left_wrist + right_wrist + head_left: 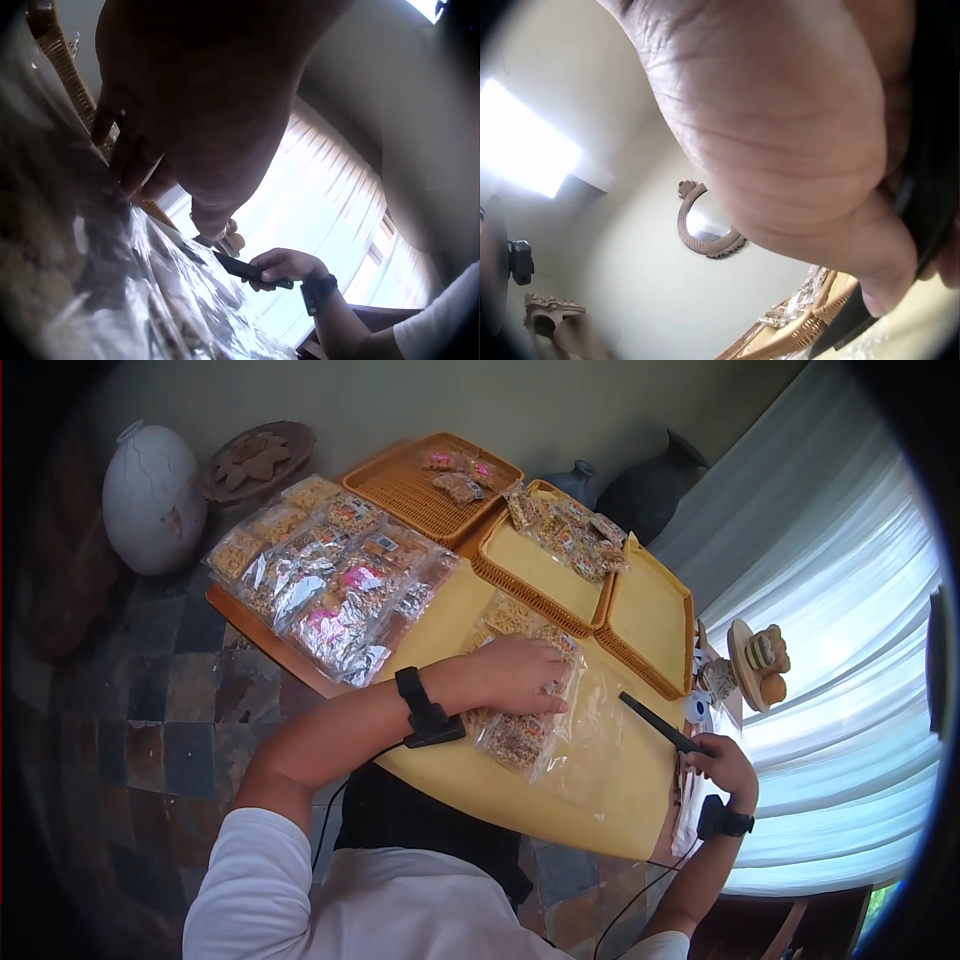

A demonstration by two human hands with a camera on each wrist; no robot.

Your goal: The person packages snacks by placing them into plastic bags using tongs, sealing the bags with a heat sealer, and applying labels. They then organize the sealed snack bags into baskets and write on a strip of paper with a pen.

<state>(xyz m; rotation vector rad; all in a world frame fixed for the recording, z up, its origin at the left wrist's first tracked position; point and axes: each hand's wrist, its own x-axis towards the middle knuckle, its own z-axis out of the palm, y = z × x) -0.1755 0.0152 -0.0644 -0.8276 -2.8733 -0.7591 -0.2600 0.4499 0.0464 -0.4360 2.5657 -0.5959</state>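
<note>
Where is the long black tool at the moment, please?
In the head view, the long black tool is at right, in the right hand, near the rightmost wicker tray.

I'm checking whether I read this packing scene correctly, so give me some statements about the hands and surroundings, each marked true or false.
1. The right hand holds a long black tool. True.
2. The left hand grips the white vase. False: it rests on clear snack packets.
3. The curtain is dark red. False: it is white.
4. A black device is strapped to the left wrist. True.
5. The wicker tray nearest the wall holds some small packets. True.
6. The black tool lies inside a tray. False: it is in the right hand's grip.
</note>
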